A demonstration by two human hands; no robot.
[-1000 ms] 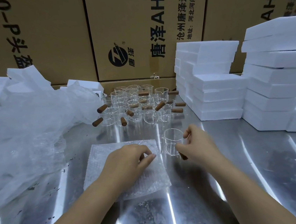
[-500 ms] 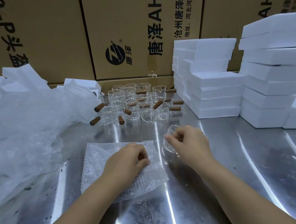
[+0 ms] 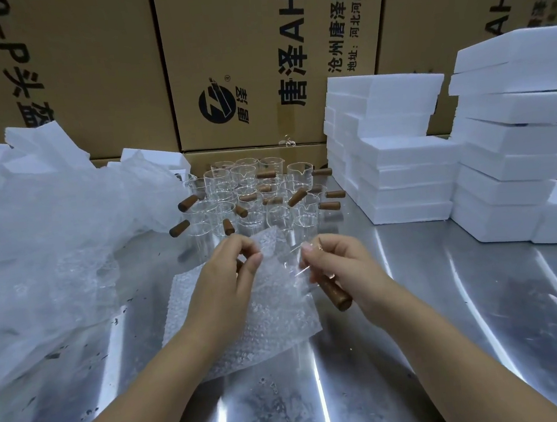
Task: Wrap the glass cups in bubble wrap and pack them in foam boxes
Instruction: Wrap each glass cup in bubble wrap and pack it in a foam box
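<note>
Left hand (image 3: 223,285), fingers pinching the raised far edge of the bubble wrap (image 3: 278,317), right hand (image 3: 341,266), fingers curled round a wooden-handled glass cup (image 3: 335,292), over a steel table (image 3: 454,329)

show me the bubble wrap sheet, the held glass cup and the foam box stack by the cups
bubble wrap sheet (image 3: 274,314): head view, flat middle part
held glass cup (image 3: 334,292): head view, its brown wooden handle
foam box stack (image 3: 404,177): head view, front of a middle box
</note>
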